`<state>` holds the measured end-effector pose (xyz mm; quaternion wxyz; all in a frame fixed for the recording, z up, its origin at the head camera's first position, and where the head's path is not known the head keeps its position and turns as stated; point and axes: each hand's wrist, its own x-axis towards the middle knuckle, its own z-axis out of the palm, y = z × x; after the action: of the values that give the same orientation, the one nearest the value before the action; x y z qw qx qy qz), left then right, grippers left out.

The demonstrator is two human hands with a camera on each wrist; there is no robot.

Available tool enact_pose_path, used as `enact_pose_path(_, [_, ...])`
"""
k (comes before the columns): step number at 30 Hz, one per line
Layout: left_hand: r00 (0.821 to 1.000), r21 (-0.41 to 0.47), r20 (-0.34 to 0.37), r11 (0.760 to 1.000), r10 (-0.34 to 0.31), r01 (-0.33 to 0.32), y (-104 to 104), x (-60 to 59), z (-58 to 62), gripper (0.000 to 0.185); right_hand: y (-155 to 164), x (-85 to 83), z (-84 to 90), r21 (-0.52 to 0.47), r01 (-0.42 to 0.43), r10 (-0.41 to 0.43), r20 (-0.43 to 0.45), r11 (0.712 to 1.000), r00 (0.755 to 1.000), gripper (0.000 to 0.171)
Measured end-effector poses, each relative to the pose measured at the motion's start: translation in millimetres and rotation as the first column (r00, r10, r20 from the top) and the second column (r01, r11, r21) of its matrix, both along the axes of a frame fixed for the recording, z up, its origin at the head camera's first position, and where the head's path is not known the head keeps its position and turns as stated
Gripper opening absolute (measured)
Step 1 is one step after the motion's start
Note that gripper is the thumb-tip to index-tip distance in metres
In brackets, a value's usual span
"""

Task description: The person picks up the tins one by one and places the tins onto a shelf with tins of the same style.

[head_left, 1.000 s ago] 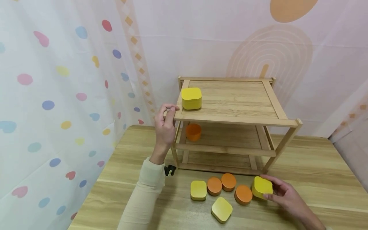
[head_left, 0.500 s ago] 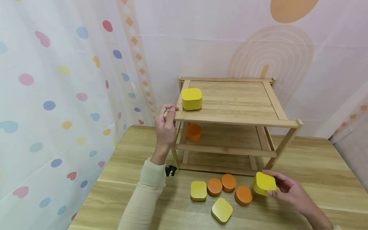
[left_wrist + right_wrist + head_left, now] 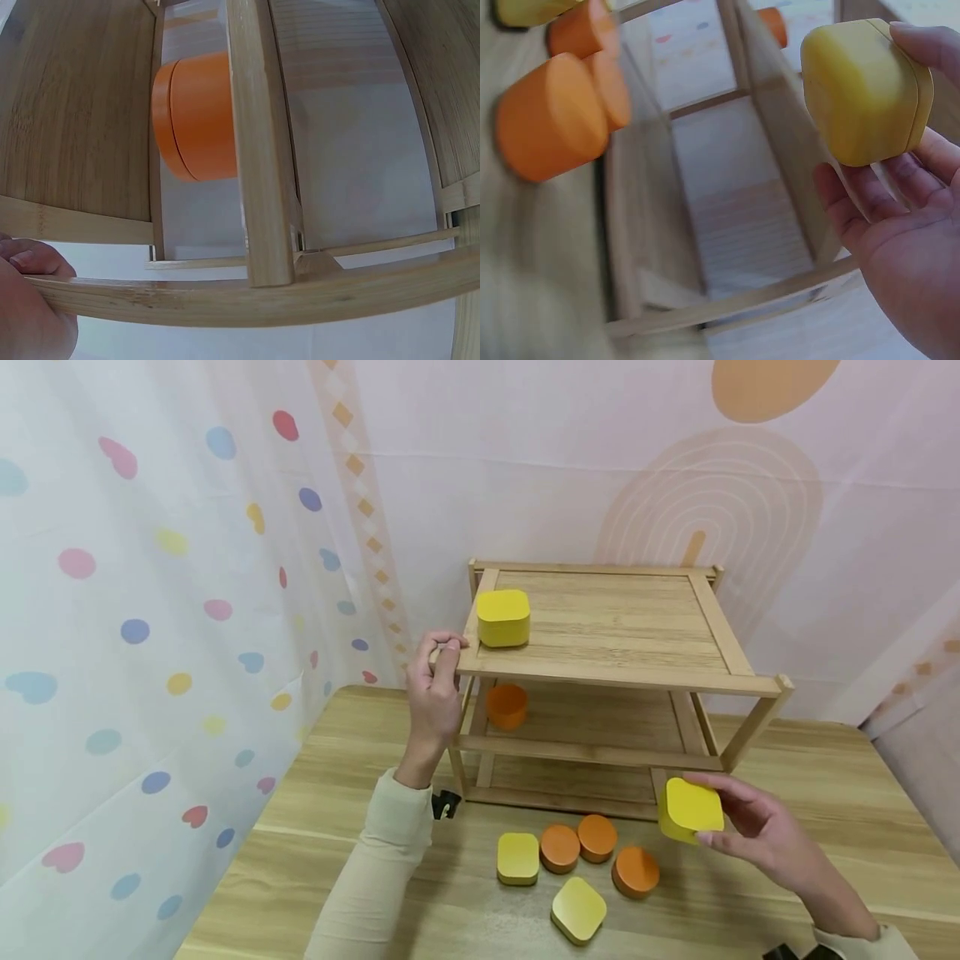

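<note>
Left hand (image 3: 433, 693) unchanged over the last second: curled round the front left corner of the wooden rack (image 3: 615, 672), thumb and fingers wrapped on the top rail, steadying it. Seen from the left wrist, only the fingertips on the rail show, with the orange round box (image 3: 196, 116) on the middle shelf just beyond the grip. Above and slightly right of that hold, a yellow box (image 3: 503, 617) sitting on the top shelf, near its left edge.

Lower and further right, on the table (image 3: 825, 793) in front of the rack: a yellow square box (image 3: 518, 857), two orange round boxes touching each other (image 3: 578, 842), another yellow square one (image 3: 579, 907) nearest the camera, and a third orange round box (image 3: 636, 871). None of these shifted.

Changed: the yellow box in hand (image 3: 691, 811). A second ago resting on the table beside the third orange box; now lifted clear of the surface and raised toward the rack's front right leg. Judged from that, pick-up done, carry toward a shelf under way.

Right hand (image 3: 757, 835) closed on that box, fingers behind and under it, thumb on the near edge, palm open to the camera in the right wrist view. Box tilted, broad lid face turned up and toward the wearer. No real long axis: rounded-square outline, roughly equal sides, short axis running through lid and base, leaning away from the palm.
</note>
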<state>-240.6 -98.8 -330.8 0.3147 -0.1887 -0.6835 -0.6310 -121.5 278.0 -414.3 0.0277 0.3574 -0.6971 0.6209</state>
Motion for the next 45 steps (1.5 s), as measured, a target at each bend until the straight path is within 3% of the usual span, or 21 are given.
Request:
enact_pose_path(5, [1.000, 0.001, 0.005, 1.000, -0.001, 0.001, -1.7, 0.1, -0.6, 0.028, -5.6, -4.6, 11.9, -0.017, -0.040, 0.039, -0.052, 0.999, 0.998, 0.067])
enact_pose_path(12, [1.000, 0.002, 0.004, 1.000, 0.006, -0.006, -3.8, -2.1, -1.8, 0.028, -16.9, -7.1, 37.2, 0.046, -0.007, 0.011, -0.081, 0.999, 0.997, 0.066])
enact_pose_path(18, [1.000, 0.013, -0.004, 1.000, -0.007, 0.007, -4.5, -4.2, -2.7, 0.028, -25.4, -12.7, 55.0, -0.022, -0.076, 0.071, -0.164, 0.997, 0.984, 0.069])
enact_pose_path(23, [1.000, 0.016, -0.009, 1.000, -0.012, 0.012, -4.2, -7.5, -2.7, 0.028, -32.8, -18.5, 69.5, -0.020, -0.088, 0.082, -0.206, 0.996, 0.975, 0.069])
enact_pose_path(45, [1.000, 0.003, -0.004, 1.000, 0.010, -0.010, -10.1, -8.2, -5.2, 0.029, -54.8, -33.6, 125.9, -0.009, -0.145, 0.137, -0.275, 0.989, 0.951, 0.067])
